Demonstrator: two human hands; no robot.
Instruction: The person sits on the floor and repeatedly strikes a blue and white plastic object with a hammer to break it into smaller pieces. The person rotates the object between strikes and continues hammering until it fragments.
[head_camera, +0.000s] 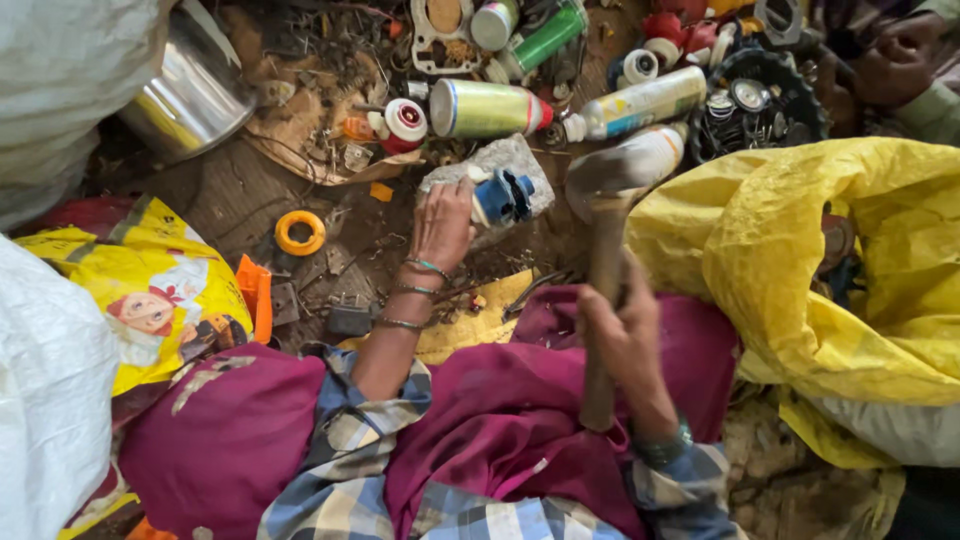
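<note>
My left hand (441, 226) holds a small blue-and-white can (500, 198) down on a grey stone block (517, 160). My right hand (622, 335) grips the wooden handle of a hammer (604, 215), raised with its metal head just right of the stone. Bangles circle both wrists. My lap is covered in maroon cloth (500, 410).
Spray cans (487, 108) and bottles (640, 100), a black gear (765, 95) and metal scrap lie beyond the stone. A steel pot (190, 95) sits upper left, an orange ring (300, 232) on the ground, a yellow sack (800, 250) at right. Another person's hand (900, 65) is top right.
</note>
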